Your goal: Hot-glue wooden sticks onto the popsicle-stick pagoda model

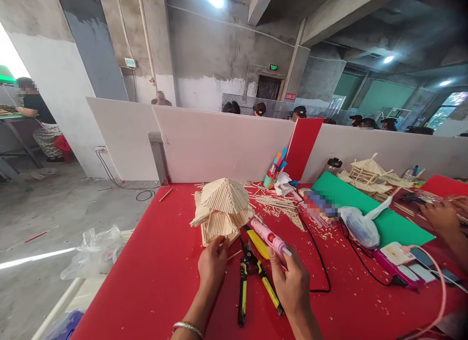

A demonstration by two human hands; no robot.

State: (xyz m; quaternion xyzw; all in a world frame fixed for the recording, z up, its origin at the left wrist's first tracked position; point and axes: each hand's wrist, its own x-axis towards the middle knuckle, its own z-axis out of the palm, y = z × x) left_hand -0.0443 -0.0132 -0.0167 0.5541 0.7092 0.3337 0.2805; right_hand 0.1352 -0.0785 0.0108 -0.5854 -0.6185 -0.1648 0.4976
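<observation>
A small model house (pixel 226 196) of pale wooden sticks, with a tiered roof, stands on the red table. My left hand (pixel 214 262) is at the front edge of its base, fingers pinched together; whatever they hold is hidden. In my right hand (pixel 294 281) is a pink hot glue gun (pixel 268 236), its nozzle pointing toward the house. Between my hands lie pliers (pixel 249 262) with black and yellow handles, jaws toward the house. A yellow and black tool (pixel 258 243) lies beside them, partly under the glue gun.
Loose sticks (pixel 274 201) and scraps litter the red table (pixel 146 281). A cup of pens (pixel 270 179) stands by the white partition (pixel 226 150). Black cables, a plastic bag (pixel 360 227) and a power strip (pixel 398 267) lie to the right. Another person's hand (pixel 440 215) is at far right.
</observation>
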